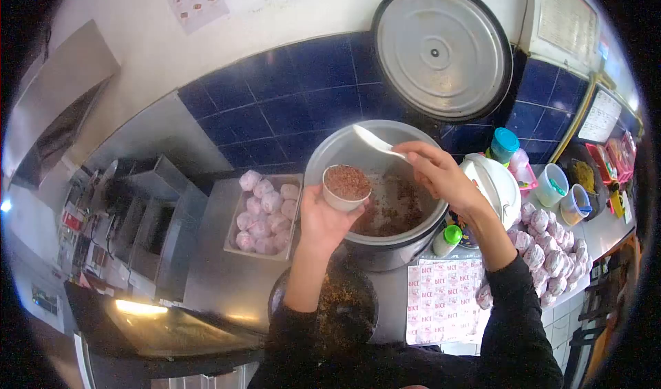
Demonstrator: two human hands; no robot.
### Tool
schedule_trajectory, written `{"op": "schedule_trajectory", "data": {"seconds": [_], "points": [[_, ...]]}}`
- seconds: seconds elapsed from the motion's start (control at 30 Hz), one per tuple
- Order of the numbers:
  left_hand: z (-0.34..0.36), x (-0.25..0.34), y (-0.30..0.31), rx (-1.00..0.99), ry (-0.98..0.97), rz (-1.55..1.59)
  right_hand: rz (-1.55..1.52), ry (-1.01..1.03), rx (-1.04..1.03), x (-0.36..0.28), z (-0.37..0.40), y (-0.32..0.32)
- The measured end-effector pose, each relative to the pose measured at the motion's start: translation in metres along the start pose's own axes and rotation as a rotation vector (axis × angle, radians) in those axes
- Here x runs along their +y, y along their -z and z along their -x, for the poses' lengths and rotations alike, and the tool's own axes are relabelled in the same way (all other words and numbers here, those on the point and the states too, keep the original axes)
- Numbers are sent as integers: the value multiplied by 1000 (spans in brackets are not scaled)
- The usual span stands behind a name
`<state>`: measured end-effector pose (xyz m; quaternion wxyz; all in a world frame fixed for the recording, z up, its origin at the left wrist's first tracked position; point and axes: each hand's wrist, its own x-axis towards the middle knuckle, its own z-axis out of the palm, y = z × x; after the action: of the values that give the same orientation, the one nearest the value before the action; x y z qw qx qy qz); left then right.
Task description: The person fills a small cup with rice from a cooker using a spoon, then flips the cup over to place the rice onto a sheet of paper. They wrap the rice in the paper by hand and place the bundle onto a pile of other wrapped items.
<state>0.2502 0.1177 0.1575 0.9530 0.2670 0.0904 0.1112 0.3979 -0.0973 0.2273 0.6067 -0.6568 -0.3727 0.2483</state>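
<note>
My left hand (320, 227) is closed around a small white cup (337, 202) and holds it upright over the near left rim of a big rice cooker (315, 158). Reddish-brown rice (348, 182) fills the cup to about its brim. Above the cooker's right side, my right hand (441, 177) grips a white rice paddle (374, 140) by its handle. The paddle's blade points up and left, apart from the cup, and no rice is visible on it. More brown rice (396, 213) lies low in the cooker, partly behind the cup. The round lid (441, 58) stands raised behind.
Left of the cooker, a tray (256, 253) holds several paper-wrapped balls. A dark pan (358, 299) with brown bits sits in front. To the right are printed wrapping sheets (441, 303), a green-capped bottle (449, 239), piled wrapped bundles (551, 255) and plastic tubs (551, 186).
</note>
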Motion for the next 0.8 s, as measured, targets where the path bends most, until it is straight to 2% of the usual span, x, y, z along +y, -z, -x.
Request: {"op": "schedule_trajectory", "data": {"seconds": [0.07,0.1,0.17,0.23,0.33,0.43,0.47,0.53,0.57,0.63,0.7,0.8], "points": [[2,1,-1,14,-51,14,321,430,12,16,1,-7],[3,2,-3,20,-76,15,451,301,-43,18,11,-19],[8,1,-23,77,-147,-9,438,235,-86,18,24,-43],[7,-4,-7,54,-143,0,514,176,-88,7,24,-42],[11,-1,3,21,-127,7,457,210,-36,6,18,-35],[24,2,6,-30,-163,30,550,68,134,-3,1,-17],[32,0,7,-19,-207,32,555,60,123,1,-5,-12],[53,-8,7,16,-248,22,1116,107,72,26,-18,-2],[66,-16,7,24,-228,26,1114,84,72,35,-24,-1],[93,-33,13,-1,-240,104,1420,-34,-96,48,-36,-3],[120,-55,24,44,-165,153,1384,94,8,54,-36,-4],[155,-102,32,194,-7,248,1045,183,132,43,-24,4]]}}
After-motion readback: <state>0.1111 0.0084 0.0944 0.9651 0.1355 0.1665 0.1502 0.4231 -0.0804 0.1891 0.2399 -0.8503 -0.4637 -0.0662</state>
